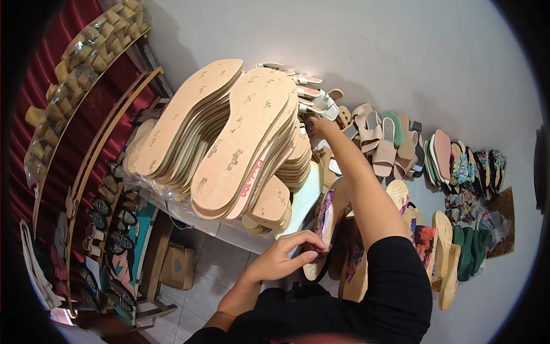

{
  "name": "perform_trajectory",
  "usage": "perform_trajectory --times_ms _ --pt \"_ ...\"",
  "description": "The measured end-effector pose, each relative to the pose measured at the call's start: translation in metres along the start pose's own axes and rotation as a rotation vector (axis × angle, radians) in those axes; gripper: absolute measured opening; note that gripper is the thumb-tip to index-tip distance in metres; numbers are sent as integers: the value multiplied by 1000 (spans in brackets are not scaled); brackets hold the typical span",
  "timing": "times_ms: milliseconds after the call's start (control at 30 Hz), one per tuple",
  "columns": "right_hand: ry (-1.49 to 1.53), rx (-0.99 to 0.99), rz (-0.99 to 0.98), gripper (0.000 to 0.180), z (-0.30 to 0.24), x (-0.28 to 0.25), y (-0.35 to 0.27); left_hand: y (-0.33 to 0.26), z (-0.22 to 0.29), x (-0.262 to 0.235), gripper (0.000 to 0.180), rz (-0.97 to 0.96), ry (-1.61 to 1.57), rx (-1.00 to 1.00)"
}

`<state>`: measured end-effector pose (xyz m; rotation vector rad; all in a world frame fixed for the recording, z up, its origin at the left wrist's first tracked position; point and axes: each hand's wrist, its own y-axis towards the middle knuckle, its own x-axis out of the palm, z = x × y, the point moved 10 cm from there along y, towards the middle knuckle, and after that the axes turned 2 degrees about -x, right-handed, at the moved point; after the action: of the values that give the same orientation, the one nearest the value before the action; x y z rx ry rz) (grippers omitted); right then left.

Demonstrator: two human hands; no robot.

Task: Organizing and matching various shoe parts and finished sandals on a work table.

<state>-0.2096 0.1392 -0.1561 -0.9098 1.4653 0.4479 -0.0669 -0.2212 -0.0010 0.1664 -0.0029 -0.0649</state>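
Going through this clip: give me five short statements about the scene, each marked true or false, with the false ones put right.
1. The right hand is nearer the wall than the left hand. True.
2. The cardboard box sits on top of the sole-shaped pieces. False: the cardboard box is on the tiled floor.
3. A red curtain hangs on the picture's left side. True.
4. The person's sleeves are white. False: the sleeves are black.
5. The sole-shaped pieces are stacked. True.
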Motion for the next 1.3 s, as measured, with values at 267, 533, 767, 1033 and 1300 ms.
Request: perform_trajectory --times_ms 267,533,767,1033,1300 --pt "-128 -192 249 41 23 9 14 23 -7 -1 15 -6 -37 9" --pt "-29 -339 150 50 34 -74 -60 25 -22 -4 17 -12 -58 -86" --pt "564 -415 217 49 62 -196 -207 58 14 5 30 162 322 106" --pt "209 -703 57 48 -86 -249 -442 67 101 37 84 491 648 583" --pt "761 -710 -194 50 -93 -237 -409 28 90 25 41 367 407 795"
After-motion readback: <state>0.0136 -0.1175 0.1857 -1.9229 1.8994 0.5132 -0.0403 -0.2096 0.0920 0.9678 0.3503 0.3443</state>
